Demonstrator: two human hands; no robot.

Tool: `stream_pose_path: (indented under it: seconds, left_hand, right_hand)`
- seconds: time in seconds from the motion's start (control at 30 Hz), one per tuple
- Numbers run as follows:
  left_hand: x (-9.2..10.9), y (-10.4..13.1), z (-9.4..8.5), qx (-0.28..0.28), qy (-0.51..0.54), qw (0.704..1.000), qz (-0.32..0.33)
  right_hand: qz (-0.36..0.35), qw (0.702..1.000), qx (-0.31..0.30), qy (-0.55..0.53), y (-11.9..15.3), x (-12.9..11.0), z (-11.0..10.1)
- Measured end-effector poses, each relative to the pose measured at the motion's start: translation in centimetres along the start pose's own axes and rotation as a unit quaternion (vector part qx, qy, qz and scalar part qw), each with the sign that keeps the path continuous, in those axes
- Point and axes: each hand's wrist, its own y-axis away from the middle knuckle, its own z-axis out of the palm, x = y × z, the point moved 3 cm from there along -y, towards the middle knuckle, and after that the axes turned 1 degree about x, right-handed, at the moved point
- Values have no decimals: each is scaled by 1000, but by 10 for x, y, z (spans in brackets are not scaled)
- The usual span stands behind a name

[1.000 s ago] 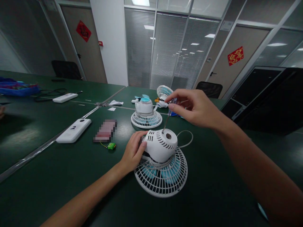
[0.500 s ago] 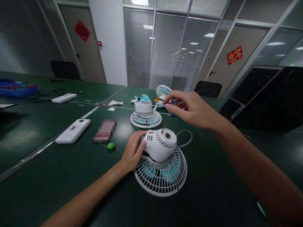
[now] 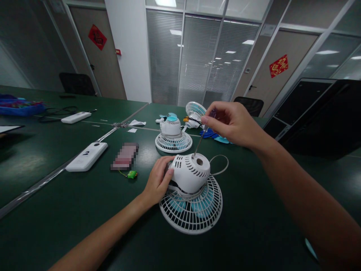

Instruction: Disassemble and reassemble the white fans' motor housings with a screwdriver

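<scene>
White fan [image 3: 190,178] sat grille-down on green counter [image 3: 135,237], L hand [image 3: 158,180] clamped on its L side. R hand [image 3: 230,122] pinched screwdriver [image 3: 199,142], tilted, tip at fan's top. 2nd fan [image 3: 170,130], also grille-down, was nr, behind; 3rd fan [image 3: 195,109] farther back.

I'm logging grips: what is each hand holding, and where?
Right hand: screwdriver, by the handle. Left hand: nearest fan, by its housing's left side.

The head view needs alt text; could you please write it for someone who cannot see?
A left hand grips a white fan resting cage-down on a green table, while the right hand holds a screwdriver, its tip at the fan's upturned back. Two more fans stand behind.
</scene>
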Motion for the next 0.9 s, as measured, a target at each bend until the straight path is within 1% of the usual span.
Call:
stream_pose_path:
  seconds: [0.4,0.63,0.9]
  left_hand:
    - [-1,0,0,4,-5,1000,5]
    - [1,0,0,4,-4,1000,2]
    - [2,-1,0,4,-8,1000,-1]
  right_hand:
    - [-15,1000,-4,-1,0,1,3]
    - [-14,1000,-6,-7,0,-2,3]
    - [-7,1000,-21,0,-1,2,7]
